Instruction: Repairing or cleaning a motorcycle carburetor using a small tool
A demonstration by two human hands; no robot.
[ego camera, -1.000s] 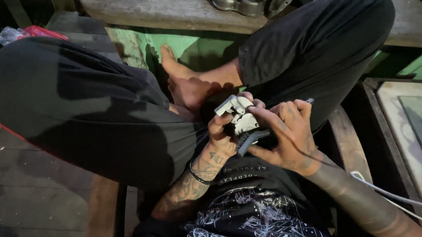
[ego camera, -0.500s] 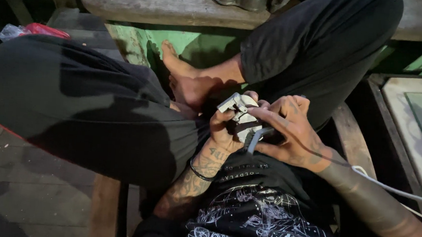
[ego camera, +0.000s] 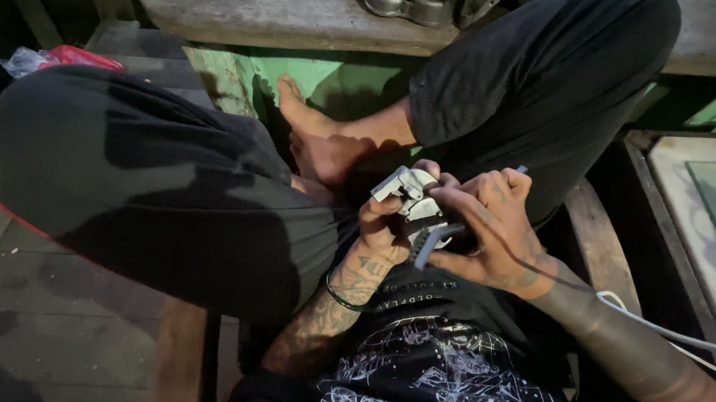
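In the lap, between crossed legs: small grey-white part gripped from below by left hand. Right hand curled around a dark-handled tool touching the part, tip hidden, probably a screwdriver. White cable lies beside right forearm.
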